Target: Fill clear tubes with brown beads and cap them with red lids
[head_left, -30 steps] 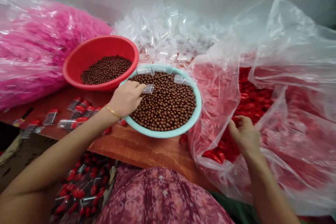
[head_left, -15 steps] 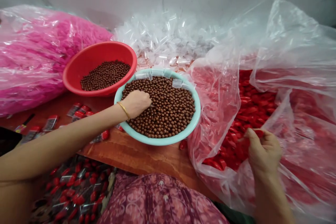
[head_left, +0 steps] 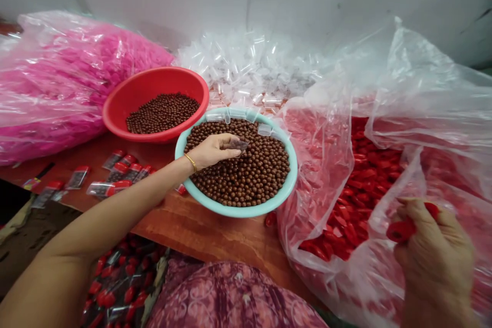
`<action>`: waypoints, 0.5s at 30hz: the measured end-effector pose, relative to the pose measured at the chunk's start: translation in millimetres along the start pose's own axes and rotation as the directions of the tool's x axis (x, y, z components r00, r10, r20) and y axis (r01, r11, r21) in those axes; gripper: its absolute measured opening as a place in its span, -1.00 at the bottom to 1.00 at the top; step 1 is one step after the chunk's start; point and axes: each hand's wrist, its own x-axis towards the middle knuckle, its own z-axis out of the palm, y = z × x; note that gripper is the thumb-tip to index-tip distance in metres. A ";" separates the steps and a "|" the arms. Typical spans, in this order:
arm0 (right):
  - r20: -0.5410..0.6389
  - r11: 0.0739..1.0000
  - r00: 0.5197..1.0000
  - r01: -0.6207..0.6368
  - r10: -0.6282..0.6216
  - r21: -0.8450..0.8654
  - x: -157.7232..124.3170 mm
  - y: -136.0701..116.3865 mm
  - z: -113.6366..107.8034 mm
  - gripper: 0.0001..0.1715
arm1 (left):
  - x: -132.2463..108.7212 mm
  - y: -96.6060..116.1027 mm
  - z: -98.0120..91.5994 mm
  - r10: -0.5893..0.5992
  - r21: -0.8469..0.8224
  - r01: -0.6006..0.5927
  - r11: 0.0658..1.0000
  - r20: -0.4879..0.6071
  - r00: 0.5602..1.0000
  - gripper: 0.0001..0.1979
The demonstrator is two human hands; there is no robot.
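Note:
Over the light blue basin (head_left: pixel 236 210), full of small round brown balls (head_left: pixel 246 179), my left hand (head_left: pixel 215 150) is closed on a small clear plastic container (head_left: pixel 239 145) with dark contents. Several clear containers (head_left: pixel 236 114) lie along the basin's far edge. At the right, my right hand (head_left: pixel 434 246) is closed around red plastic caps (head_left: pixel 402 230); how many it holds is hidden by the fingers. It is beside a clear plastic bag (head_left: pixel 321 138), opened on a heap of red caps (head_left: pixel 355 189).
A red basin (head_left: pixel 115 110) with more brown balls stands behind left, against a bag of pink pieces (head_left: pixel 77 72). Clear containers (head_left: pixel 249 61) are heaped by the wall. Filled, red-capped containers (head_left: pixel 130 171) lie on the table (head_left: pixel 200 233); more (head_left: pixel 119 282) are below its edge.
My left hand has risen out of the brown balls, and the clear container now shows in it. My right hand has moved right, away from the heap, with red caps.

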 end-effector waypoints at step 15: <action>0.593 0.825 0.690 0.010 -0.415 0.565 -68.0 -34.3 149.2 -0.62 | -52.8 5.2 23.3 -0.067 -0.334 0.071 0.940 0.023 0.998 -0.59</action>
